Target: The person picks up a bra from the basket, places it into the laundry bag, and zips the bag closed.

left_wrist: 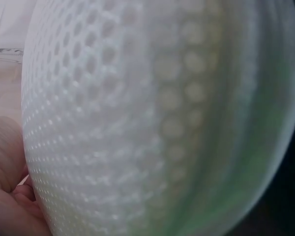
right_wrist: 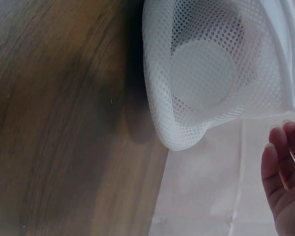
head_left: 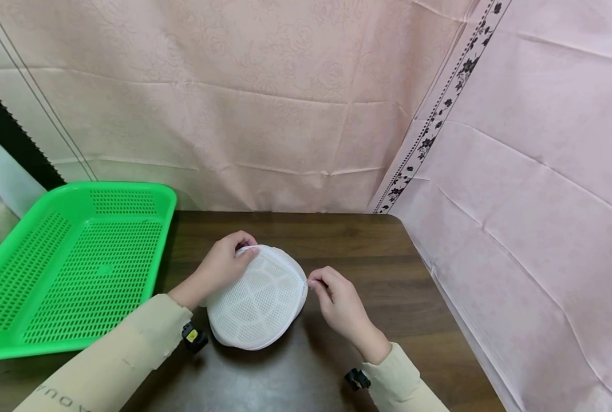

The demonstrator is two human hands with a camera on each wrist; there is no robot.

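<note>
A round white mesh laundry bag (head_left: 256,297) stands tilted on its edge on the dark wooden table (head_left: 429,320), just right of the green perforated tray (head_left: 74,263) and in front of the pink cloth backdrop (head_left: 264,103). To judge by its open netting and domed, self-supporting form, the bag is light and springy rather than rigid, likely to give under a firm squeeze; the stiffer seam around its rim seems the best place to take hold. The left hand (head_left: 223,266) grips the bag's upper rim on the side nearest the tray, fingers curled over the edge. The right hand (head_left: 339,306) pinches a small point on the rim at the side away from the tray, thumb and forefinger closed together; what it pinches is too small to identify. The left wrist view shows the mesh (left_wrist: 137,123) pressed close against the palm. The right wrist view shows the bag's domed shell (right_wrist: 211,73) above the table, fingers (right_wrist: 280,172) beside it.
</note>
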